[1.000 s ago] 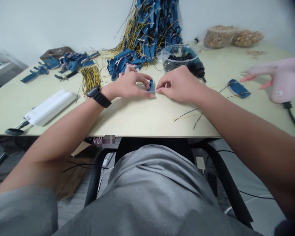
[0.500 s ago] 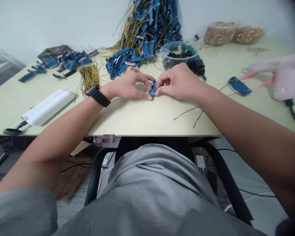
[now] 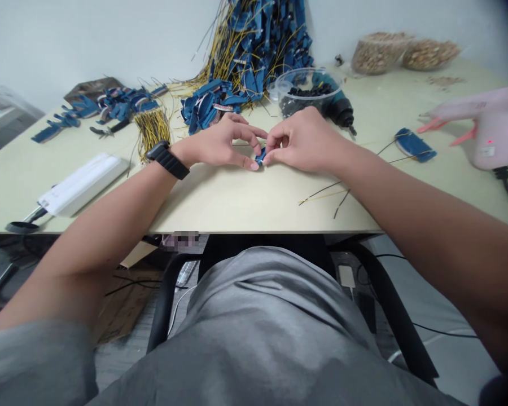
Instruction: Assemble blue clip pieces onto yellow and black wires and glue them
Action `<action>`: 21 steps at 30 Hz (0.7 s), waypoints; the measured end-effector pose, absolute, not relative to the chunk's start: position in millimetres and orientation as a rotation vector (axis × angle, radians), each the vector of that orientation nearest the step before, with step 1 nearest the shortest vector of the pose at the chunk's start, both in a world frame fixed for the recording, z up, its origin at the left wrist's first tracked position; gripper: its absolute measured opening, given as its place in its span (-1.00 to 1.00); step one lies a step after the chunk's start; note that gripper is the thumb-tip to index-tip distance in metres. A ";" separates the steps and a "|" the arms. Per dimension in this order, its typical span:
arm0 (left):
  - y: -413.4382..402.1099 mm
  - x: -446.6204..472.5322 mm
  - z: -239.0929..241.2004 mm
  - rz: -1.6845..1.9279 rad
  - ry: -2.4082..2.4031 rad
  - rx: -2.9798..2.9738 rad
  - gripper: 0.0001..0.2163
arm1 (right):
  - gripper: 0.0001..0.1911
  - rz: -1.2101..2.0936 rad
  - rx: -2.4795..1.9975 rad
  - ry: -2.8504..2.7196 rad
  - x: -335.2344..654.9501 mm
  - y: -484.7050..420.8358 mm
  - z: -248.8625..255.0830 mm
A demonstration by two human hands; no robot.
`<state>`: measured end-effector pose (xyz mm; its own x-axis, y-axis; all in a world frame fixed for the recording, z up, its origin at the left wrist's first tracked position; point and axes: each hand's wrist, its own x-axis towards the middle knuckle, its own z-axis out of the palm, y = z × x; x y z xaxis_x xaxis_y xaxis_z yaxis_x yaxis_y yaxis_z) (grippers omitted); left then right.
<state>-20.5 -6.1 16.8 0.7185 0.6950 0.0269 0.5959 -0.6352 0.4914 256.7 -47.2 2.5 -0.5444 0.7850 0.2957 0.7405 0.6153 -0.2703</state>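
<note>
A small blue piece point(image 3: 260, 156) with a thin wire end across it lies at the table's middle, between my two hands. My left hand point(image 3: 222, 144), a black watch on its wrist, holds the piece's left side with thumb and fingers. From the right my right hand point(image 3: 302, 141) meets it in a closed pinch, fingertips against its right edge. Whatever sits inside that pinch is too small to make out. Under my right forearm stick out loose black and yellow wires point(image 3: 322, 194). Another blue piece point(image 3: 415, 145) with dark wires rests farther right.
A pink glue gun point(image 3: 486, 127) stands at the right. Behind my hands are a clear tub point(image 3: 309, 84) of black parts, a drill point(image 3: 342, 110) and a heap of wired blue pieces point(image 3: 254, 56). To the left lie a yellow wire bundle point(image 3: 152, 129), pliers point(image 3: 110, 128) and a white box point(image 3: 83, 183).
My right hand has shifted slightly left, its fingertips now covering more of the blue piece. The left hand keeps its hold nearly in place.
</note>
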 end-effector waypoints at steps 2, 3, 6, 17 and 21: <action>-4.4 -20.1 17.1 0.298 0.980 2.470 -0.39 | -0.80 0.157 -1.204 -2.455 256.3 -47.3 2.4; -3.7 -20.1 16.9 0.301 0.983 2.468 -0.39 | -0.81 0.161 -1.203 -2.458 256.2 -47.4 2.5; -2.4 -20.8 15.7 0.316 1.000 2.462 -0.36 | -0.84 0.168 -1.217 -2.464 255.3 -48.9 3.5; -2.0 -23.7 0.8 0.426 1.026 2.455 -0.34 | -0.86 0.381 -1.203 -2.418 261.4 -50.4 11.6; -3.1 -23.8 -0.3 0.449 1.044 2.468 -0.36 | -0.88 0.386 -1.193 -2.415 262.0 -51.4 10.5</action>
